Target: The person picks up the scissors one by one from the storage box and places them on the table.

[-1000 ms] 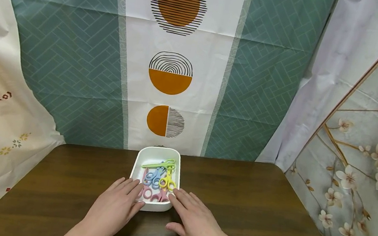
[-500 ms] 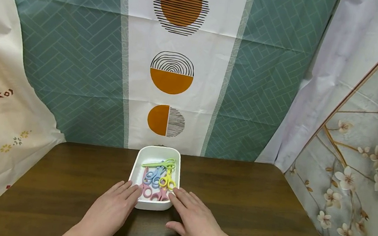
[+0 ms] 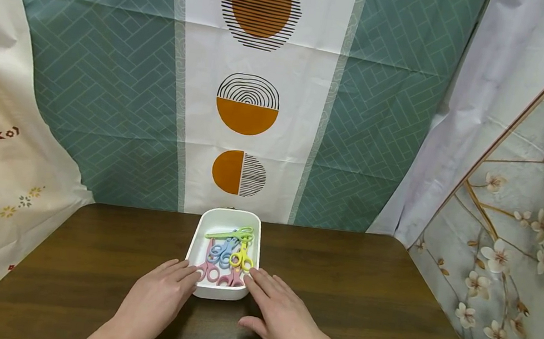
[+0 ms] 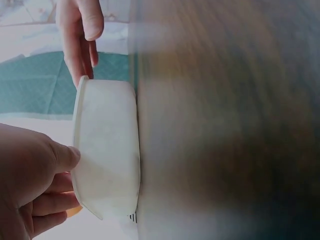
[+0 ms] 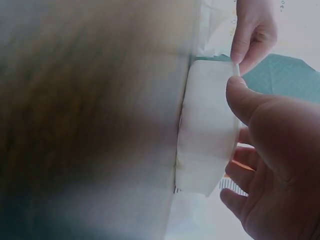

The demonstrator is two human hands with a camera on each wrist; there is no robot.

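Observation:
A white plastic bin [image 3: 220,293] with rounded corners stands on the brown table, holding several children's scissors. Green scissors [image 3: 231,235] lie across the top, blue scissors [image 3: 223,250] under them, yellow scissors [image 3: 242,257] at the right and pink scissors [image 3: 231,280] at the front. My left hand [image 3: 157,293] lies at the bin's front left corner, fingertips right at the rim. At the front right corner is my right hand [image 3: 282,316], its fingers extended over the rim and its thumb held apart. Neither hand holds any scissors. Both wrist views show the bin's outer wall [image 4: 110,145] beside the fingers.
The dark wooden table [image 3: 349,290] stretches to both sides of the bin. A green and white patterned cloth [image 3: 109,95] hangs behind its far edge. Floral cloth [image 3: 520,248] borders the right side, and a cream cloth [image 3: 9,173] the left.
My left hand has drawn back slightly to the left, and its thumb has come away from the bin's front rim. The right hand and the scissors stay nearly as they were.

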